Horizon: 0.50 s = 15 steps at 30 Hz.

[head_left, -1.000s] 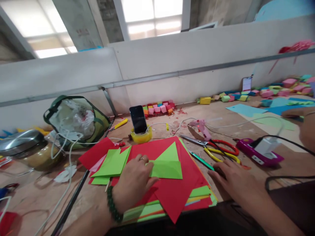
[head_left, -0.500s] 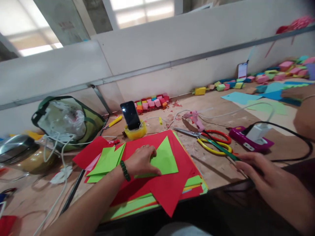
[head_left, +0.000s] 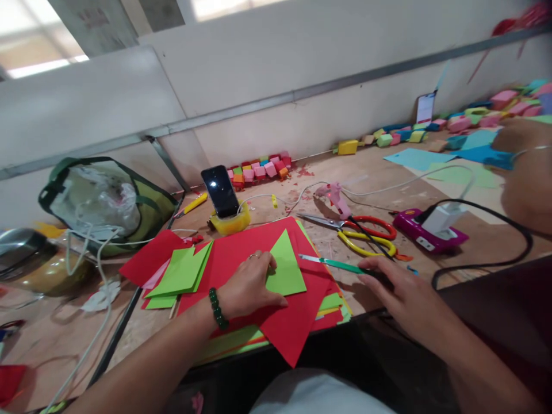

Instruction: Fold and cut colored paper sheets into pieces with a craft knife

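Note:
My left hand (head_left: 252,287), with a green bead bracelet on its wrist, presses on a folded green paper (head_left: 288,267) with a pointed top. That paper lies on red sheets (head_left: 267,236) stacked over sheets of other colours. My right hand (head_left: 388,279) grips a thin green-handled knife (head_left: 340,265), whose blade tip points left over the red sheet, close to the green paper's right edge. Other folded green papers (head_left: 183,270) lie left of my left hand. A red paper corner (head_left: 293,339) hangs over the table's front edge.
Scissors (head_left: 366,234), a pink glue gun (head_left: 335,198) and a purple power strip (head_left: 426,233) lie behind my right hand. A phone (head_left: 221,192) leans on yellow tape. A green bag (head_left: 112,201) stands left. Another person's hand (head_left: 528,172) is at far right.
My right hand has moved left with the knife, from beside the scissors to over the red sheet. My left hand still presses the green paper. The view has shifted slightly.

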Tool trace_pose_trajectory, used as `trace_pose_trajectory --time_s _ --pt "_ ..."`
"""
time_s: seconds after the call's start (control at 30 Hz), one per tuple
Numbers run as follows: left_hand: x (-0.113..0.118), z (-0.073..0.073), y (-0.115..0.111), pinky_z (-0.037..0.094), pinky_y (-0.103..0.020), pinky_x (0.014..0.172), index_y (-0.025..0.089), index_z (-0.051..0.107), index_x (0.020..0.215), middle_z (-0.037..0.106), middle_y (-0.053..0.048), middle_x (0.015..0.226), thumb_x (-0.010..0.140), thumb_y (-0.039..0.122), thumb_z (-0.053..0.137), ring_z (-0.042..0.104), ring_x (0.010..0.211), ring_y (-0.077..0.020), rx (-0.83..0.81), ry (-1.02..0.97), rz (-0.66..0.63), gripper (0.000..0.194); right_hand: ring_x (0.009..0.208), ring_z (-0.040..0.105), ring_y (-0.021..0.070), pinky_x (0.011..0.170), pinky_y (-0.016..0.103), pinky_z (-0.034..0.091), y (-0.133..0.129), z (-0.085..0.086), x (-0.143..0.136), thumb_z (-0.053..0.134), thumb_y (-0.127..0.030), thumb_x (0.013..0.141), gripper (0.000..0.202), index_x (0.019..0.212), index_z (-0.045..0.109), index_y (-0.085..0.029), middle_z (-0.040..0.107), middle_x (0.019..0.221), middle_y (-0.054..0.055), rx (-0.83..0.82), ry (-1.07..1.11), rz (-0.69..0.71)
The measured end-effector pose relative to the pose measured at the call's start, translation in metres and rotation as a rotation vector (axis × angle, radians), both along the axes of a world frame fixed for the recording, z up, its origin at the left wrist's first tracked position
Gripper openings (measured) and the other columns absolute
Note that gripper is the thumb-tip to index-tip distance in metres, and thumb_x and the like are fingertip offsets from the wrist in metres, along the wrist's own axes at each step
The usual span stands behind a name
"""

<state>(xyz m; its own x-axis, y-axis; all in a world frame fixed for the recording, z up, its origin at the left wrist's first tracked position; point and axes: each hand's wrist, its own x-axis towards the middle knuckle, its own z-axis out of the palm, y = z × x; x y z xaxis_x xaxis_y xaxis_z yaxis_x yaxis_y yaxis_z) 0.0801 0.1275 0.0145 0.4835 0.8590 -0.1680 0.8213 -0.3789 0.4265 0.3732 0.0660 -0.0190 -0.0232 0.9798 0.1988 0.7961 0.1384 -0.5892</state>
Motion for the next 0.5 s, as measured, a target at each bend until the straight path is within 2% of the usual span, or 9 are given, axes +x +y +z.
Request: trace_pose_trajectory --time_s 0.1,0.27,0.33,0.43,0.5 --pt "-0.003 -0.001 0.001 0.046 -0.042 0.086 0.015 0.054 0.113 0.058 -0.011 0.110 0.059 0.055 0.083 0.055 0.100 -0.0296 0.024 -0.017 0.019 0.073 0.084 0.070 0.0269 0.069 0.039 0.052 0.001 -0.001 -0.001 0.047 -0.044 0.088 0.027 0.097 0.063 -0.023 0.073 0.096 0.007 0.011 0.005 0.031" --pt "-0.004 -0.001 0.004 0.046 -0.041 0.084 0.013 0.059 0.108 0.057 -0.013 0.107 0.060 0.058 0.081 0.055 0.098 -0.0305 -0.003 0.059 0.005 0.069 0.084 0.068 0.0255 0.071 0.037 0.051 0.008 -0.003 0.004 0.045 -0.044 0.091 0.030 0.089 0.066 -0.023 0.073 0.092 0.007 0.074 -0.009 0.005" --pt "-0.004 -0.001 0.004 0.046 -0.039 0.082 0.014 0.062 0.099 0.057 -0.012 0.103 0.063 0.059 0.078 0.054 0.095 -0.0291 0.007 0.071 -0.019 0.060 0.086 0.069 0.0251 0.072 0.036 0.051 0.013 -0.001 0.002 0.045 -0.043 0.091 0.029 0.090 0.067 -0.023 0.074 0.094 0.006 0.066 -0.015 0.015" --pt "-0.008 -0.003 0.004 0.045 -0.034 0.076 0.016 0.061 0.081 0.057 -0.006 0.087 0.082 0.052 0.062 0.054 0.082 -0.0219 -0.013 -0.016 -0.039 0.036 0.080 0.069 0.0234 0.066 0.033 0.049 0.019 0.005 -0.009 0.044 -0.041 0.092 0.028 0.093 0.066 -0.023 0.074 0.088 0.005 0.017 -0.044 0.054" --pt "-0.012 -0.004 0.005 0.044 -0.031 0.074 0.017 0.059 0.077 0.056 -0.004 0.082 0.090 0.044 0.051 0.052 0.077 -0.0183 -0.028 -0.108 -0.030 0.032 0.073 0.067 0.0214 0.062 0.031 0.046 0.021 0.011 -0.016 0.046 -0.043 0.091 0.026 0.095 0.064 -0.024 0.072 0.083 0.003 -0.030 -0.074 0.108"
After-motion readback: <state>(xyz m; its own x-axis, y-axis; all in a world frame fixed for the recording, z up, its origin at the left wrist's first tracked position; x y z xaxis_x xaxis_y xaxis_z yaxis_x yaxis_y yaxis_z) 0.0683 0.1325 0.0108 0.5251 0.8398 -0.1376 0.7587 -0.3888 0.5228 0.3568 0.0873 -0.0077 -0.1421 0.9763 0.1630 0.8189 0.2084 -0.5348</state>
